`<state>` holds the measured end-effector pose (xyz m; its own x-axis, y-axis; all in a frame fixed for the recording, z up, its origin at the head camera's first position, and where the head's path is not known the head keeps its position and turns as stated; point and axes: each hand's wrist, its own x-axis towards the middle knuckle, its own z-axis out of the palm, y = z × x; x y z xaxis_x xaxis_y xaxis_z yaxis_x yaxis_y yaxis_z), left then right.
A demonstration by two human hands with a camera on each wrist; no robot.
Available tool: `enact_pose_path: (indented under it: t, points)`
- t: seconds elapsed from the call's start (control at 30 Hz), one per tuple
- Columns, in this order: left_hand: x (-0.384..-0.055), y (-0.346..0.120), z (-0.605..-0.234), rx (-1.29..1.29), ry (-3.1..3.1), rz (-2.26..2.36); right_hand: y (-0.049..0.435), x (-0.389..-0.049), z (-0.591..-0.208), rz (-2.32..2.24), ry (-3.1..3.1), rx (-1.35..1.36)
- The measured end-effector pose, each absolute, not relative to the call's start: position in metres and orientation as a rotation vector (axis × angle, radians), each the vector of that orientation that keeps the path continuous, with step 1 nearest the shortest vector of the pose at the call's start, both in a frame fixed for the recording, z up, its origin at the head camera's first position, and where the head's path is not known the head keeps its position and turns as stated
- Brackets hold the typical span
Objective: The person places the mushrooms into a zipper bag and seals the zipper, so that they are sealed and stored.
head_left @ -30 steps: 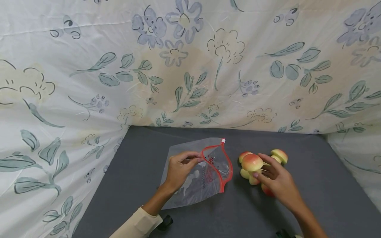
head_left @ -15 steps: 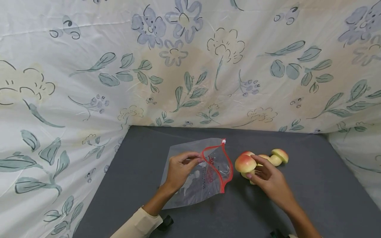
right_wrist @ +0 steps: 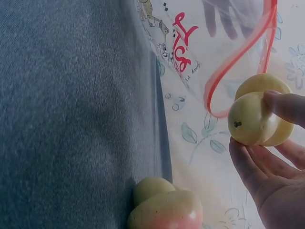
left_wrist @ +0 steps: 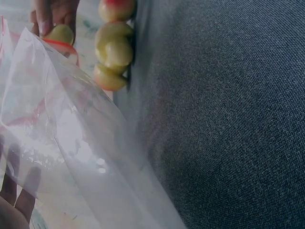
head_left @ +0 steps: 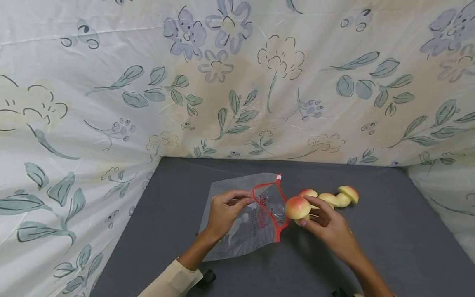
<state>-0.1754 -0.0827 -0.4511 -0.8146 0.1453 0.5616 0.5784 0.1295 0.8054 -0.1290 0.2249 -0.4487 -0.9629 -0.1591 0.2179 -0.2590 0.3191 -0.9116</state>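
Note:
My left hand (head_left: 224, 212) pinches the near side of the mouth of a clear zip bag (head_left: 237, 243) with a red rim and white slider. The bag's mouth gapes to the right. Between thumb and fingers, my right hand (head_left: 334, 229) holds a toy mushroom (head_left: 297, 207) with a red-and-yellow cap, right at the bag's opening. In the right wrist view that mushroom (right_wrist: 250, 119) shows its pale stem end beside the red rim. The left wrist view has the bag's clear plastic (left_wrist: 81, 148) covering part of the left fingers.
Several more toy mushrooms lie behind and right of my right hand, among them one mushroom (head_left: 349, 193) tipped on its side. They rest on a dark grey tabletop (head_left: 393, 231). A floral cloth (head_left: 237, 115) hangs behind and at the sides.
My right hand has carried the mushroom leftward from the other mushrooms to the bag's mouth. The left hand and the bag have hardly moved.

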Motion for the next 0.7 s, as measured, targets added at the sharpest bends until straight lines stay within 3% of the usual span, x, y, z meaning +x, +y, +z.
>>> enact_pose_path:
  t: [0.7]
  points:
    - [-0.175, -0.082, -0.451, -0.738, -2.049, -1.762, 0.207, -0.132, -0.448, 1.769, -2.521, 0.428]
